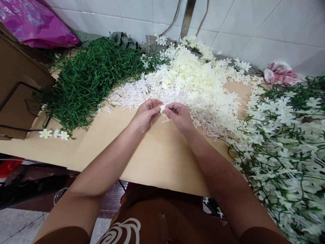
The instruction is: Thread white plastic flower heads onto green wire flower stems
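Both grips pinched: the left hand [146,115] and right hand [179,117] meet fingertip to fingertip at one small white artificial flower [163,108], just above the counter [154,159], at the near fringe of the thin white stamens [132,93]. Exact finger contact too small to tell.

Risks, as judged: 
- Part is tiny, pinch is tips only. Uneven pull could bend a petal or pop it loose.
- If dropped, it lands among the stamens or near the cream-white petal heap [195,67]; similar colour, hard to spot.
- Loose stamens lie just under the fingers; a low wrist could drag them.
- Right forearm runs near the stemmed white flowers [284,149]; a wide elbow swing could snag their green stems.

Edges/room: front edge of the counter runs under both forearms, so swept parts could go over it. Best room is toward the body, on the brown sheet between the arms. Left is bounded by the green plastic stems [93,74] and cardboard box [20,78]; far side by the tiled wall [254,27].
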`<state>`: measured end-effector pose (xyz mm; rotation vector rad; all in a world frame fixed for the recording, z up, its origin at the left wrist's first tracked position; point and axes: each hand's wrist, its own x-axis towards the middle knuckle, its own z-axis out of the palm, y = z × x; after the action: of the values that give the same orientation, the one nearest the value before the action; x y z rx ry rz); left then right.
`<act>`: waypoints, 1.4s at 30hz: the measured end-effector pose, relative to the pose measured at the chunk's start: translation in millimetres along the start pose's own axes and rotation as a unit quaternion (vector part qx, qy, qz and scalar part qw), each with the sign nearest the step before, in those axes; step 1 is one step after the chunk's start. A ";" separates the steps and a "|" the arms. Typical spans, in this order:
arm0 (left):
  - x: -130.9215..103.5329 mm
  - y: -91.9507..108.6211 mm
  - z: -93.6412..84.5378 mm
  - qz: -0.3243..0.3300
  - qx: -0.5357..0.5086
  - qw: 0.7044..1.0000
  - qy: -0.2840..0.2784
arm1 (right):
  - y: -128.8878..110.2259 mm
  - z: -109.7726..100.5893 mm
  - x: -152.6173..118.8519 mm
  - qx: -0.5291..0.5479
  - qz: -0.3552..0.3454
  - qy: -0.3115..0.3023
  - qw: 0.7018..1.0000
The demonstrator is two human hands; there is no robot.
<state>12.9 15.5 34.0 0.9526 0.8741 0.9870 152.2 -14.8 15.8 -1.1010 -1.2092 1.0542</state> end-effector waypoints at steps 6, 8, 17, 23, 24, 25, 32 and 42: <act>0.5 -0.6 -3.8 0.144 0.122 0.982 -0.025 | 0.6 -0.6 1.4 0.004 0.027 0.009 1.000; 2.0 -2.8 -4.7 0.140 0.118 0.982 -0.042 | 0.1 -1.3 1.9 0.021 0.019 0.000 1.000; 0.4 -0.8 -4.3 0.122 0.149 0.980 -0.045 | -2.2 -4.4 -0.4 0.001 0.037 -0.006 0.999; -3.9 7.9 -2.1 0.095 0.116 0.988 -0.030 | -2.6 -1.8 -0.7 -0.003 0.010 -0.003 1.000; -4.1 8.2 -1.5 0.086 0.096 0.991 -0.027 | -2.4 -1.0 -0.4 0.011 0.002 -0.005 1.000; -4.2 8.1 -1.0 0.075 0.075 0.994 -0.023 | -2.1 -0.1 -0.3 0.026 -0.006 -0.009 1.000; -5.0 -1.9 -0.4 -0.037 -0.055 0.997 -0.038 | 2.7 3.9 -4.4 0.026 -0.052 0.011 0.998; 21.2 23.7 -44.1 0.089 0.371 0.922 0.067 | 5.9 1.1 -5.0 -0.140 -0.105 0.074 0.982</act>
<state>-27.3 51.8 37.9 1.6440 1.3383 0.8842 150.5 -18.7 9.2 -1.2138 -1.3465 0.6422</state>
